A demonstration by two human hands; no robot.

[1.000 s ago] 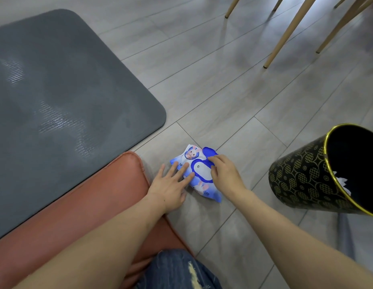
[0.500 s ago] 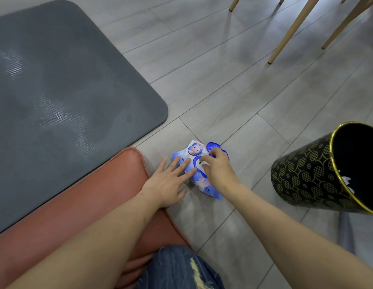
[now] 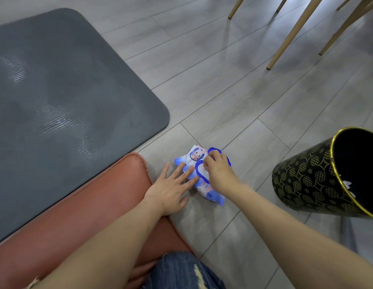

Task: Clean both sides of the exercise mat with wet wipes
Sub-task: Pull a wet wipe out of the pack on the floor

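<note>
A dark grey exercise mat [image 3: 66, 90] lies flat on the floor at the left, with damp, shiny streaks on its surface. A blue and white wet wipes pack [image 3: 210, 195] lies on the floor to the right of the mat's near corner. Its blue lid [image 3: 214, 150] is flipped open. My left hand [image 3: 173, 188] presses flat on the pack's left side with straight, spread fingers. My right hand [image 3: 220, 174] sits over the pack's opening with its fingers curled and pinching there. What they pinch is hidden.
An orange-brown cushion [image 3: 87, 209] lies under my left arm along the mat's near edge. A black bin with gold pattern [image 3: 306, 180] stands at the right with white wipes inside. Wooden chair legs [image 3: 294, 34] stand at the back right. My jeans knee [image 3: 181, 272] is at the bottom.
My right hand flipped the blue lid open and moved its fingers onto the pack's opening. My left hand has stayed pressed on the pack.
</note>
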